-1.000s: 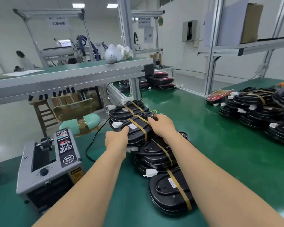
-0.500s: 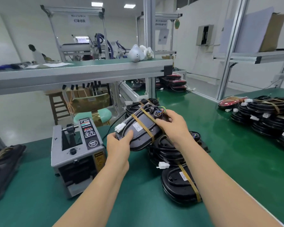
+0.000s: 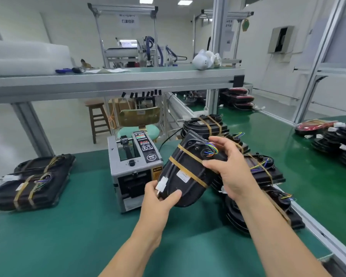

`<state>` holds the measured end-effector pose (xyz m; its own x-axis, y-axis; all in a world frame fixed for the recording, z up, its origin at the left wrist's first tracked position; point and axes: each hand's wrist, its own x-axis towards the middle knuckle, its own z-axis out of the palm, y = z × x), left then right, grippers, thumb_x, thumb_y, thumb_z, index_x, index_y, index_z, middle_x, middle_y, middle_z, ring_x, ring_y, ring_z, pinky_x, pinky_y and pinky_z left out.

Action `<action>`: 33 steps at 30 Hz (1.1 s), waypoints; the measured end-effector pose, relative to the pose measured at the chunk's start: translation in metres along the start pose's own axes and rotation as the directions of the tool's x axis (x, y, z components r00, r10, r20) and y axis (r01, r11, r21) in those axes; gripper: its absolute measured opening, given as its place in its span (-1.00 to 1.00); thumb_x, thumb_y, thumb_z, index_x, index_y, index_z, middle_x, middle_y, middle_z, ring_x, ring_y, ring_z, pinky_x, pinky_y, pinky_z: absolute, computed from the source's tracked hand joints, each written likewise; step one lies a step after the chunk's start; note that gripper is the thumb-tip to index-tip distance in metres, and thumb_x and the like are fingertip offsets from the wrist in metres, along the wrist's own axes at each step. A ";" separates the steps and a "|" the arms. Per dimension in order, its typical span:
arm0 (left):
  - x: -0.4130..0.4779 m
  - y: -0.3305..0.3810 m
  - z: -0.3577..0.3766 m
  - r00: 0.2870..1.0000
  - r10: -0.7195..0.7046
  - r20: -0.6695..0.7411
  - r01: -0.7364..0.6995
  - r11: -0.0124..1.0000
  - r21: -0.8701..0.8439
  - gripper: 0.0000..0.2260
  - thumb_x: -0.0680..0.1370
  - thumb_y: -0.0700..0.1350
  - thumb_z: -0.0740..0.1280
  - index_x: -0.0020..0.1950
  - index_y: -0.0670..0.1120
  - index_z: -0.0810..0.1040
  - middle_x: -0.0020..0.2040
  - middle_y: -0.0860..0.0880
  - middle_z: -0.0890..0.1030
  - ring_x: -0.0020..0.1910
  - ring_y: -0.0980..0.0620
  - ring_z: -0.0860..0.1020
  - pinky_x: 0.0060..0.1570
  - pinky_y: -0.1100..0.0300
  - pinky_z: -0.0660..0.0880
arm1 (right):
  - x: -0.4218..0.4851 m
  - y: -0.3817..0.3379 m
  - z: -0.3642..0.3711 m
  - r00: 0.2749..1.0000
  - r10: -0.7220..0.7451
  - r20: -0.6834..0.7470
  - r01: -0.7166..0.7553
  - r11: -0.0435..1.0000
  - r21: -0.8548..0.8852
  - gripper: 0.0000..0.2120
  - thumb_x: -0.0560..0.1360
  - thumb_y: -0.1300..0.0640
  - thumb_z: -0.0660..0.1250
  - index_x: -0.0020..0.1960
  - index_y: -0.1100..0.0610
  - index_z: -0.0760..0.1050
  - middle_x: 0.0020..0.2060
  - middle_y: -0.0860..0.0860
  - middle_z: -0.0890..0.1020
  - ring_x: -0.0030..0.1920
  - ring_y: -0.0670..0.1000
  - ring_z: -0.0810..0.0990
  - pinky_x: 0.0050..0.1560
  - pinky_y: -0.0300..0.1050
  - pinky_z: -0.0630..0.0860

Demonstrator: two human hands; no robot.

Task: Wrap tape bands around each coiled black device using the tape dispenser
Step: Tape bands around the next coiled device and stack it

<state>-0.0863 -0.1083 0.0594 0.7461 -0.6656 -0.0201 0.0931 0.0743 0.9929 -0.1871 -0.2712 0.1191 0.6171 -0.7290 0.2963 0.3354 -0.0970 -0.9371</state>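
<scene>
Device: black device (image 3: 186,172) came up off the pile (image 3: 264,170), tilted above the table (image 3: 68,236), just right of the tape dispenser (image 3: 134,168)
Grip: left hand (image 3: 158,198) clamped its lower end by the white plug (image 3: 161,184); right hand (image 3: 228,168) curled round its upper edge
Meaning: probably next for banding, though tan bands already crossed it
Hidden: dispenser mouth too dark to show tape
</scene>
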 end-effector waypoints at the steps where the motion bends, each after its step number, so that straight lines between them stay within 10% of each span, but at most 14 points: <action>1: -0.004 -0.001 -0.007 1.000 -0.016 -0.005 0.016 0.999 0.029 -0.47 0.29 -0.02 0.52 0.20 0.00 0.42 0.07 0.05 0.65 -0.06 0.22 0.61 -0.13 0.35 0.45 | -0.004 0.001 0.006 1.000 0.001 0.027 0.000 1.000 -0.020 -0.40 0.34 0.57 0.38 0.19 0.00 0.53 0.17 0.04 0.58 0.08 -0.06 0.63 0.00 -0.19 0.59; 11: -0.030 0.025 -0.076 0.982 0.139 -0.130 -0.117 0.979 0.166 -0.18 0.18 0.26 0.49 0.38 0.14 0.30 0.27 0.07 0.51 0.29 0.15 0.48 0.32 0.14 0.39 | -0.036 0.007 0.069 0.948 0.004 0.320 0.078 0.966 -0.245 -0.32 0.29 0.57 0.39 0.25 -0.01 0.49 0.21 -0.03 0.58 0.22 -0.11 0.56 0.26 -0.17 0.48; 16: -0.035 0.059 -0.097 0.951 0.288 -0.117 -0.269 0.951 0.152 -0.46 0.32 0.26 0.43 0.27 0.22 0.43 0.07 0.14 0.65 0.08 0.28 0.59 -0.06 0.50 0.45 | -0.053 0.009 0.101 0.900 0.024 0.434 0.117 0.948 -0.295 -0.30 0.28 0.55 0.37 0.28 -0.02 0.47 0.25 0.02 0.55 0.29 -0.05 0.52 0.38 0.02 0.44; 27: -0.038 0.058 -0.133 0.915 0.351 -0.197 -0.319 0.931 0.176 -0.77 0.38 0.02 0.42 0.03 0.10 0.59 0.01 -0.03 0.65 0.00 -0.04 0.62 0.06 -0.01 0.53 | -0.073 0.005 0.145 0.814 -0.019 0.580 0.261 0.905 -0.336 -0.19 0.29 0.47 0.33 0.43 -0.10 0.38 0.31 -0.10 0.49 0.41 -0.03 0.39 0.44 0.06 0.35; 33: -0.034 0.049 -0.142 0.913 0.354 -0.205 -0.328 0.933 0.150 -0.70 0.37 0.12 0.41 0.05 0.08 0.58 -0.02 -0.04 0.63 0.00 -0.03 0.59 0.11 -0.02 0.50 | -0.074 -0.004 0.154 0.774 0.009 0.633 0.329 0.848 -0.415 -0.20 0.34 0.36 0.31 0.54 -0.02 0.24 0.50 -0.12 0.21 0.57 -0.12 -0.04 0.55 -0.14 0.00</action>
<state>-0.0132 0.0229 0.0922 0.8489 -0.4290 0.3087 -0.2565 0.1765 0.9503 -0.1245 -0.1124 0.1298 0.9312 -0.1367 0.3379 0.1922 -0.6036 -0.7738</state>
